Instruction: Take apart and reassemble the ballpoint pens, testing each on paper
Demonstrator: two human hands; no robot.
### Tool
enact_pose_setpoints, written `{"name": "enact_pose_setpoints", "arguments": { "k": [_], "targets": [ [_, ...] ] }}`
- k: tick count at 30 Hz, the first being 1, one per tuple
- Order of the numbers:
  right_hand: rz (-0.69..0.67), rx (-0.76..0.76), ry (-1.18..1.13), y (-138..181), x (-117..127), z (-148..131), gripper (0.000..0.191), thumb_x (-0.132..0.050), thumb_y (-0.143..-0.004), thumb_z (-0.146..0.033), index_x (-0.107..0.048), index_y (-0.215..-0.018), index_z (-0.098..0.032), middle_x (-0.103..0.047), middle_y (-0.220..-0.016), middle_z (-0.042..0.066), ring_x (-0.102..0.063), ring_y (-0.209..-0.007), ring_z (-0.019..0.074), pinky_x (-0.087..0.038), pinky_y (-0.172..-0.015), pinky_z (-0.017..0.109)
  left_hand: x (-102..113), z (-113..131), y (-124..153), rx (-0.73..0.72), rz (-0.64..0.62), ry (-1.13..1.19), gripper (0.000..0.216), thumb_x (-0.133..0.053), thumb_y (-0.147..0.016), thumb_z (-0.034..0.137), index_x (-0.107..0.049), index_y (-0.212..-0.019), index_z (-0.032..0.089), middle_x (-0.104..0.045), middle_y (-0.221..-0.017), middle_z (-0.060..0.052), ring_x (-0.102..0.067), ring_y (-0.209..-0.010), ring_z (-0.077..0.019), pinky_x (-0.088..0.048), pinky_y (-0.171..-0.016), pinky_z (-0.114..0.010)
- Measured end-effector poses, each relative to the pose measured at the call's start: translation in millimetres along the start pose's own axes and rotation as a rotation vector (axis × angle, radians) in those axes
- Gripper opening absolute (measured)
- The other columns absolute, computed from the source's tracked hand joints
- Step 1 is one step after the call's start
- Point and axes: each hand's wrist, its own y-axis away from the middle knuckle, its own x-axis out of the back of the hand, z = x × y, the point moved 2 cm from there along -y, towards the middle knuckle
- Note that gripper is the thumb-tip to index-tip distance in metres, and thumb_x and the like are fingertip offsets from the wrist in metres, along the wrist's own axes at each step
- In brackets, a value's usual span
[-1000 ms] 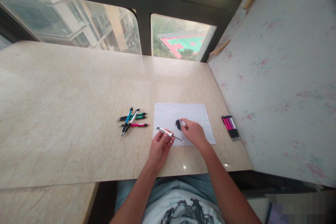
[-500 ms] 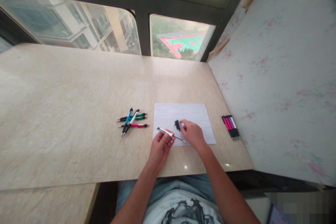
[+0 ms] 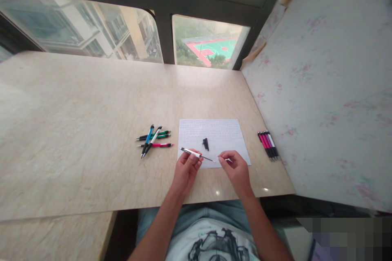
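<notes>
My left hand [image 3: 185, 170] is closed around a white pen barrel [image 3: 191, 153] with its thin refill sticking out to the right. My right hand [image 3: 235, 167] is pinched on a tiny part I cannot make out, just right of the refill's tip. Both hands hover over the near edge of a written sheet of paper [image 3: 226, 131]. A small black pen piece [image 3: 206, 143] lies on the sheet, apart from both hands.
Several pens [image 3: 154, 138] in blue, green, pink and white lie crossed left of the sheet. A row of pink and black pens [image 3: 268, 145] lies at the right, by a flowered wall panel [image 3: 318, 89]. The marble table [image 3: 92, 122] ends at a window.
My right hand left the black piece on the paper and drew back toward me, pinched, to the refill's tip. The left hand with the pen barrel stayed put.
</notes>
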Motion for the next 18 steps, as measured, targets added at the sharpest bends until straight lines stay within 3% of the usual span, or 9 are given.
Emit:
{"name": "enact_pose_setpoints", "arguments": {
  "k": [4, 18],
  "targets": [
    [0.005, 0.039, -0.082, 14, 0, -12, 0.012, -0.068, -0.086, -0.029, -0.06, -0.085, -0.021, -0.067, -0.09, 0.006, -0.065, -0.088, 0.018, -0.054, -0.073, 0.03, -1, 1, 0, -0.012, 0.021, 0.023, 0.031, -0.086, -0.069, 0.027, -0.069, -0.092, 0.016, -0.071, -0.089, -0.003, -0.067, -0.073, -0.0083, -0.055, -0.07, -0.017],
    [-0.021, 0.136, 0.002, 14, -9, -20, 0.007, -0.066, -0.087, -0.025, -0.062, -0.083, -0.021, -0.068, -0.089, 0.005, -0.066, -0.086, 0.0181, -0.054, -0.069, 0.029, -2, 2, 1, -0.017, 0.016, -0.024, 0.03, -0.085, -0.07, 0.027, -0.069, -0.093, 0.017, -0.071, -0.091, -0.003, -0.068, -0.075, -0.0088, -0.054, -0.071, -0.017]
  ]
}}
